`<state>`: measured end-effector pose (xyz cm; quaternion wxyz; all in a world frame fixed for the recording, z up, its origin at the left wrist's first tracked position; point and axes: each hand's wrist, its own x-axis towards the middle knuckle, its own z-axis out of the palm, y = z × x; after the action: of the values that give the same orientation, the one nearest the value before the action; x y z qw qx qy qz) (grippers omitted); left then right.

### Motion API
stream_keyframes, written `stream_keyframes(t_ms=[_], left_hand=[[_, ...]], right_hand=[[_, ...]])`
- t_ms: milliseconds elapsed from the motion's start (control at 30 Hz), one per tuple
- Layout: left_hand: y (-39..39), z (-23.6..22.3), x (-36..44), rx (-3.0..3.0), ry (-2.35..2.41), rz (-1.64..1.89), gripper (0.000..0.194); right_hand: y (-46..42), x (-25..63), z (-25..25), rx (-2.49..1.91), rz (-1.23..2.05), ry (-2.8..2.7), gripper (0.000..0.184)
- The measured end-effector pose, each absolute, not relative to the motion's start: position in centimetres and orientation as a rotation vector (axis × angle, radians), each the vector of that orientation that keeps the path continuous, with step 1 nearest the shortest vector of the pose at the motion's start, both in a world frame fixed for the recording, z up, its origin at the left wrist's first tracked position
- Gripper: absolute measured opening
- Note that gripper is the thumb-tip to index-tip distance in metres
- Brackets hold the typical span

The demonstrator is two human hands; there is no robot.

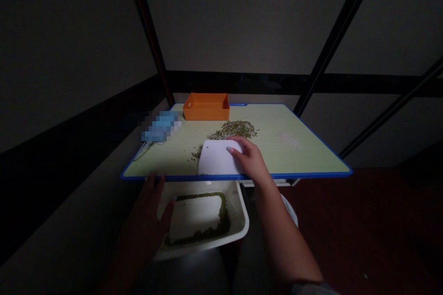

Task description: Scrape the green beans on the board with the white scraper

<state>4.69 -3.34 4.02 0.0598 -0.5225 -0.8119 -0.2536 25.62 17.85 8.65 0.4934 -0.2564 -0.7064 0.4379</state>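
Note:
My right hand [247, 156] is closed on a white flat scraper [218, 159], thumb on top. The scraper lies against the board top at its near edge, with a few grains beside its left side. Just beyond it spreads a pile of green-brown grains [238, 129]. Below the board edge, a white basin [244, 214] holds similar green grains along the edges of its floor. My left hand [152, 212], in shadow, is at the basin's left side, thumb over the inside and fingers up near the board edge; it covers the left rim.
The pale green tabletop [311, 159] has a blue rim. An orange box [206, 111] stands at its back left. A blurred-out blue item [161, 126] lies at the left edge. Pale fine grains [289, 140] are scattered on the right. Panelled walls stand close behind and to the left.

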Motion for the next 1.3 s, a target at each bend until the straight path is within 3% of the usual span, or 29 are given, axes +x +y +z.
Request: stream_keyframes(t_ms=[900, 1300], left_hand=[[-3.45, 3.74, 4.47, -1.592, -2.421, -0.802, 0.064], [-3.31, 4.26, 4.72, -1.585, -2.487, -0.807, 0.070]], right_hand=[[17.40, 25.35, 8.65, -0.628, 0.975, -1.821, 0.031], [17.59, 25.56, 8.79, -0.495, 1.124, -1.816, 0.029]])
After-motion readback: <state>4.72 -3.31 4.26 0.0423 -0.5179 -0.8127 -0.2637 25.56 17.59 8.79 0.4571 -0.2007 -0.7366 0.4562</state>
